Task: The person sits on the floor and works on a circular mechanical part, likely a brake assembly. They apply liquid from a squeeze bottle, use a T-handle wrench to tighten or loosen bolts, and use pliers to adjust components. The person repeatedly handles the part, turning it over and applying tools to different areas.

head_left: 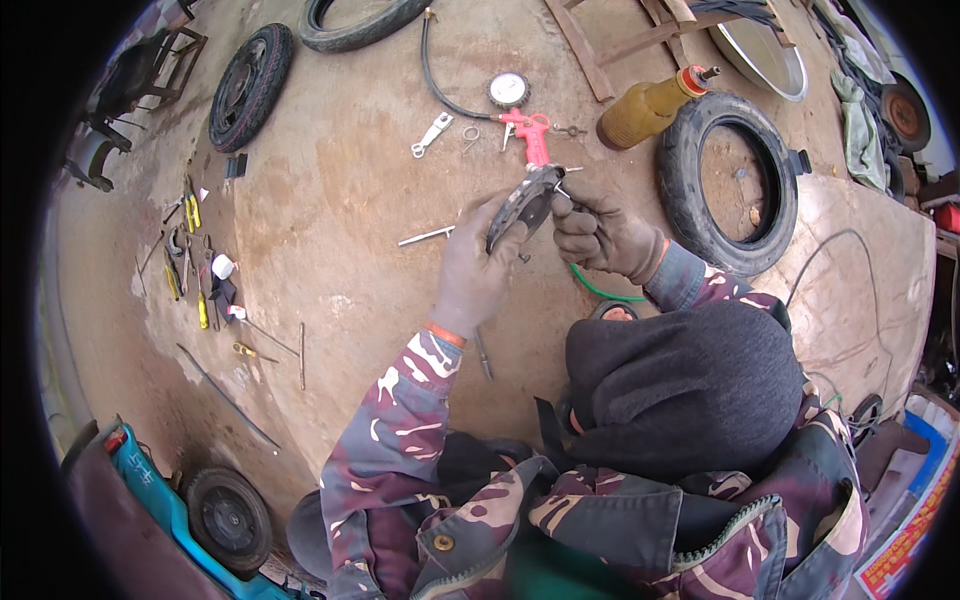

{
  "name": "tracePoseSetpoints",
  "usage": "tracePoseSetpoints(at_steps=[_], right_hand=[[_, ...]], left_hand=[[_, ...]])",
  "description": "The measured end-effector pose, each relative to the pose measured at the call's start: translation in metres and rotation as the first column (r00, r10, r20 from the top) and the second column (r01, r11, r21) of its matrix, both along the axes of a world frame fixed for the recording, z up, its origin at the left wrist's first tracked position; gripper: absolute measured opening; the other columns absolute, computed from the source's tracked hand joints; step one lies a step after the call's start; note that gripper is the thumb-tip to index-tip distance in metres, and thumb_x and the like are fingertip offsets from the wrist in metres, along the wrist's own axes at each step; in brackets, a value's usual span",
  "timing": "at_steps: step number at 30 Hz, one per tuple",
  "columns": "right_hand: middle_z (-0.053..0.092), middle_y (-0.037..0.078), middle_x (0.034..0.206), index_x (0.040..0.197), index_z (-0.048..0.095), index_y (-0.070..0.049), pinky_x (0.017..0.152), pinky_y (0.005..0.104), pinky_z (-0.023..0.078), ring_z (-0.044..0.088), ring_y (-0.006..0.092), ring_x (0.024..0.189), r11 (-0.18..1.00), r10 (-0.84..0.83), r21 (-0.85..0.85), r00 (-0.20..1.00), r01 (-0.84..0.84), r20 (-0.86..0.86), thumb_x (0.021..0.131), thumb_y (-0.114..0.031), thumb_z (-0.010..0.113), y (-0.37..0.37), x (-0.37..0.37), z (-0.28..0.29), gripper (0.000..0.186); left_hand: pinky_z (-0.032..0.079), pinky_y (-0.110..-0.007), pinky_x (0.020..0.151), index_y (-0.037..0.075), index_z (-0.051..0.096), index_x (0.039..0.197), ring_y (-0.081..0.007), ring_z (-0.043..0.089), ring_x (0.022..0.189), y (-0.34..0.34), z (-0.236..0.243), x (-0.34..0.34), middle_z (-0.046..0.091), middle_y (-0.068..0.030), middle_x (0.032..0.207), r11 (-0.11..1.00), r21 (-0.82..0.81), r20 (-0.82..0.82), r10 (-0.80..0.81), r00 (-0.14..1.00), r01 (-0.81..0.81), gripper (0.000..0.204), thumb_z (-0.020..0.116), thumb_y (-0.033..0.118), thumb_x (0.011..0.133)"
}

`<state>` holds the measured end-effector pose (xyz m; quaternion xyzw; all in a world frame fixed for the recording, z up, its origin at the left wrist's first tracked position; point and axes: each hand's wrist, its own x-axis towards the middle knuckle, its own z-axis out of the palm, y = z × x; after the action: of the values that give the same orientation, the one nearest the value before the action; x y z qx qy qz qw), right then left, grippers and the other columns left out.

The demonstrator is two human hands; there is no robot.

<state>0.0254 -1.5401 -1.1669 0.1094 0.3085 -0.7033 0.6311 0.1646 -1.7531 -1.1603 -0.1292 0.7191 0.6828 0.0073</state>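
My left hand, in a grey glove, grips a dark disc-shaped metal part and holds it tilted above the floor. Close to its right edge is my right hand, also gloved. Its fingers are curled and pinch a small thin shiny piece against the part; its exact kind is too small to tell. Just beyond the part lies a red tyre inflator gun with a round white gauge. A metal rod lies left of my left hand, partly hidden behind it.
A tyre and a yellowish bottle stand to the right. Pliers and other hand tools lie left. A silver lever-like piece is near the inflator's hose. Another tyre is at upper left; a green hose lies under my right arm.
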Motion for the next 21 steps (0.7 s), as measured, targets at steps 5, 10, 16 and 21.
tracePoseSetpoints(at_steps=[5, 10, 16, 21], right_hand=[[0.064, 0.006, 0.069, 0.094, 0.071, -0.004, 0.061, 0.0381, 0.050, 0.063, 0.0211, 0.063, 0.716, 0.680, 0.697, 0.177, 0.052, -0.712, 0.108, -0.047, 0.059, -0.016, -0.002, 0.023, 0.047], [0.063, 0.004, 0.066, 0.094, 0.071, -0.006, 0.061, 0.0382, 0.050, 0.062, 0.0213, 0.063, 0.731, 0.679, 0.682, 0.103, -0.010, -0.726, 0.108, -0.049, 0.058, -0.013, -0.002, 0.022, 0.048], [0.052, -0.007, 0.068, 0.098, 0.069, -0.010, 0.054, 0.0270, 0.037, 0.045, 0.0114, 0.056, 0.998, 0.031, 0.053, 0.993, -0.025, -0.118, 0.114, -0.045, 0.052, -0.005, 0.008, 0.004, 0.042], [0.066, 0.003, 0.072, 0.099, 0.072, -0.007, 0.062, 0.0380, 0.050, 0.063, 0.0231, 0.064, 0.800, 0.551, 0.595, 0.489, -0.080, -0.676, 0.110, -0.046, 0.058, -0.004, 0.007, 0.007, 0.043]], left_hand=[[0.055, -0.042, 0.092, 0.003, 0.066, 0.141, -0.0377, 0.071, 0.109, -0.003, -0.002, -0.002, 0.070, -0.0220, 0.123, 0.947, -0.321, -0.074, -0.059, 0.996, 0.032, 0.041, 0.069, 0.019, 0.103], [0.056, -0.040, 0.087, 0.000, 0.064, 0.140, -0.0313, 0.073, 0.099, -0.002, -0.012, 0.001, 0.072, -0.0185, 0.120, 0.936, -0.350, -0.052, -0.054, 0.997, 0.032, 0.042, 0.071, 0.018, 0.103], [0.056, -0.039, 0.083, 0.000, 0.066, 0.136, -0.0332, 0.073, 0.095, -0.003, -0.007, -0.001, 0.073, -0.0194, 0.112, 0.997, -0.065, -0.091, 0.042, 0.995, -0.048, 0.039, 0.071, 0.018, 0.102], [0.056, -0.041, 0.083, 0.001, 0.068, 0.134, -0.0329, 0.074, 0.094, -0.007, -0.011, -0.001, 0.074, -0.0192, 0.112, 0.904, -0.422, -0.010, -0.074, 0.997, 0.062, 0.037, 0.071, 0.018, 0.101]])
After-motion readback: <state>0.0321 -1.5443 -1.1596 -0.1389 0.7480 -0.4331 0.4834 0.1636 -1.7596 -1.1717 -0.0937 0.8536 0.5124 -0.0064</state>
